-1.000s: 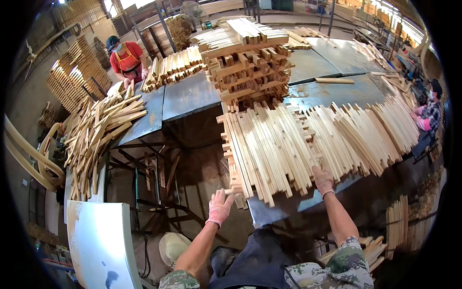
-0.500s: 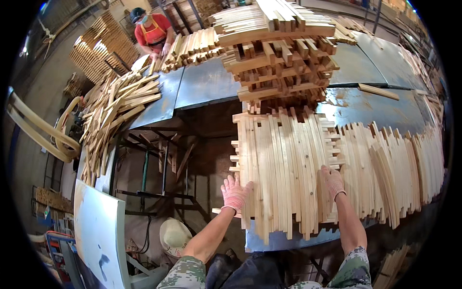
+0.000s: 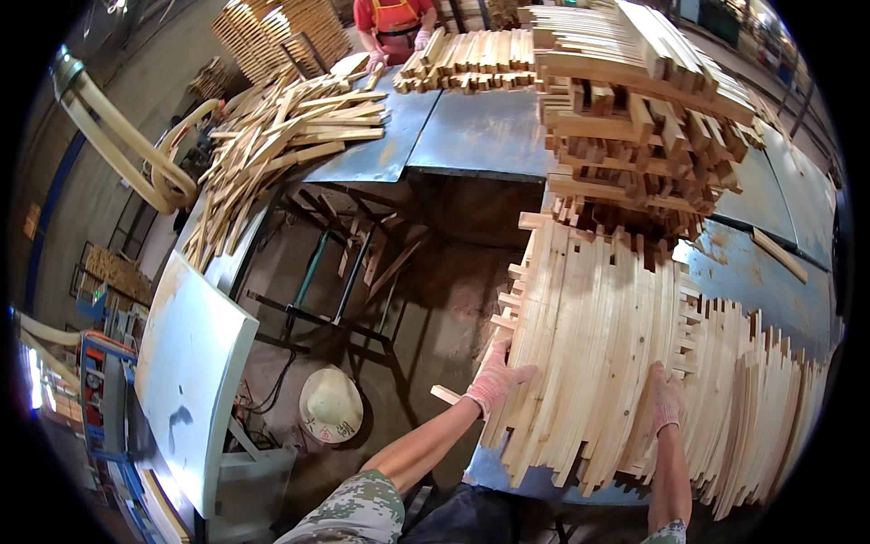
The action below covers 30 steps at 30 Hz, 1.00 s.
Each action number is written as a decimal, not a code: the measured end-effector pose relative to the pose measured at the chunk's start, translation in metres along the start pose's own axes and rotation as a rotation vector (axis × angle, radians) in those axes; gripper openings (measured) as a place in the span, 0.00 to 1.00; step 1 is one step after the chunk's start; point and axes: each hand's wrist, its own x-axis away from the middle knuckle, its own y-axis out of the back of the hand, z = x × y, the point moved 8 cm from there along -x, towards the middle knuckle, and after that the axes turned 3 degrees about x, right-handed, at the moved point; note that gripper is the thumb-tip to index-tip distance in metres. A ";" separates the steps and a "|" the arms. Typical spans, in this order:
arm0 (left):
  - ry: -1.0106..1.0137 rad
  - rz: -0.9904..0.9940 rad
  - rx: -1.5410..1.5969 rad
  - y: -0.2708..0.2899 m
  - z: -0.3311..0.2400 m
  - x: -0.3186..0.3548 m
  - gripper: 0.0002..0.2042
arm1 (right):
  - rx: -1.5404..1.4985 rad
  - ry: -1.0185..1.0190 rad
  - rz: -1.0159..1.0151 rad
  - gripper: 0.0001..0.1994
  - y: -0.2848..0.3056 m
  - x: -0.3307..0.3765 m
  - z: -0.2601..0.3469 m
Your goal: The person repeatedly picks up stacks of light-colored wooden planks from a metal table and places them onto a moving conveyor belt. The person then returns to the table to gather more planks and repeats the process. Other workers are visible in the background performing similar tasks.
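Note:
A stack of pale wooden strips [image 3: 584,354] lies in front of me, its top layer running lengthwise away from me. Crosswise strip ends [image 3: 509,299] poke out along both sides. My left hand [image 3: 497,379], in a pinkish knit glove, presses the stack's left side with its thumb spread over the top. At the right side of the top layer rests my right hand [image 3: 668,399], gloved alike, fingers stretched out along the edge. Beside it, another row of strips [image 3: 739,399] leans to the right. Neither hand has a strip grasped.
Beyond the stack rises a tall crisscross pile of wood blocks [image 3: 625,136]. Loose strips [image 3: 272,145] heap on the metal table [image 3: 480,131] at far left, near a co-worker in red [image 3: 394,27]. A pale hat [image 3: 331,405] sits low beside a metal panel [image 3: 195,372] and frame legs [image 3: 349,281].
My view has turned to the left, so the stack sits farther right in the picture. Both hands stay at the stack's sides; the left hand now wraps its edge more closely.

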 end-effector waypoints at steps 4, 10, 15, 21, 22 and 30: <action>0.021 0.010 0.021 0.004 -0.007 0.008 0.47 | -0.044 -0.009 0.090 0.46 0.012 0.024 0.016; -0.034 -0.044 -0.033 0.021 0.013 0.036 0.52 | -0.282 0.071 0.089 0.43 0.009 0.053 0.012; -0.004 -0.089 -0.065 0.063 -0.002 0.111 0.51 | -0.274 0.232 0.146 0.41 0.010 0.118 0.021; -0.029 -0.230 0.091 0.153 -0.030 0.225 0.50 | -0.034 0.332 0.255 0.37 -0.007 0.207 0.099; -0.063 -0.261 0.133 0.169 -0.034 0.243 0.49 | -0.244 0.431 0.300 0.36 -0.028 0.199 0.099; -0.248 -0.648 0.292 0.345 -0.040 0.469 0.46 | -0.237 0.797 0.459 0.27 -0.072 0.449 0.252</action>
